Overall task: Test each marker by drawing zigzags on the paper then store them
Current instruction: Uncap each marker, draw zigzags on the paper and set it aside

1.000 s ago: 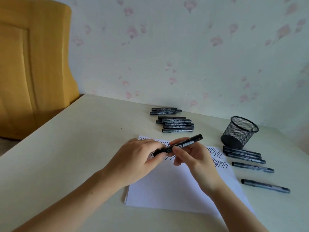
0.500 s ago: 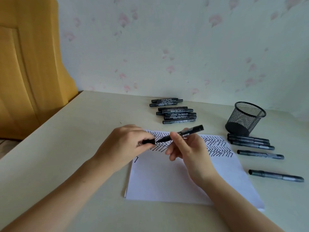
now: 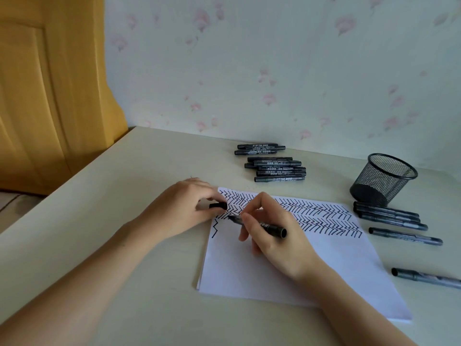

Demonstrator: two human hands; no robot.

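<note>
The marker (image 3: 259,224) is lying across the right hand (image 3: 277,243), its bare tip pointing left and hovering just over the paper (image 3: 287,270), beside a short zigzag (image 3: 215,229) already sitting at the sheet's left edge under two full rows of strokes. The right-hand grip is closing narrowly round the barrel, thumb and forefinger pinching near the front, the blunt rear end sticking out past the knuckles. The left hand (image 3: 184,208) is pinching the cap (image 3: 218,205) between thumb and fingertips, resting at the paper's upper left corner.

To do this step well, the tip probably wants lowering onto the blank band just right of that short zigzag, so the new line is starting a fresh row and not blurring into the rows above. The left hand is well placed to be pinning the sheet flat while keeping the cap ready; pressing the corner down should be stopping the paper from sliding under sideways strokes. Light, even pressure would be showing whether the ink is flowing.

Further out on the worktop (image 3: 124,196), a stack of capped markers (image 3: 274,168) is lying near the wall, more loose markers (image 3: 389,216) are lying right of the sheet, and the mesh pen cup (image 3: 381,181) is standing just behind them, apparently the store.
</note>
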